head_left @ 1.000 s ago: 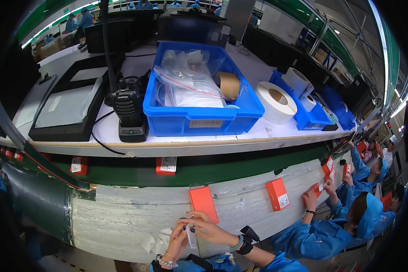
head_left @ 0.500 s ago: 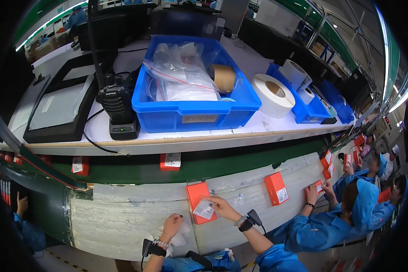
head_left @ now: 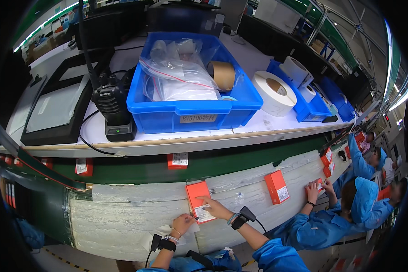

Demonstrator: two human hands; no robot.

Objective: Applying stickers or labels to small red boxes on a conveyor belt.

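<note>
Head view only: see red box lying on the whitish work surface, this side of the green belt, with a white label over its near end. Note right hand over the box from the right, apparently touching, with index finger laid out across the red and thumb held apart, gripping nothing visible. Find left hand at the label's left edge, with fingers curled and tips close together; cannot tell whether pinching the edge or merely touching. Also cannot tell whether stuck down or just lying there (too small at this range). Main worry: skew, caused by uneven pull between left fingertips and right hand. Second: wrinkles or trapped air, if pressed from both ends at once. Could also shove the whole box sideways by pushing too hard, given no firm grip on it. Watch loose white paper by the left hand: might catch on fingertips. Same for the cable off the right wrist strap: could snag. Lower risk: bumping second red box, lying well apart to the right.
</note>
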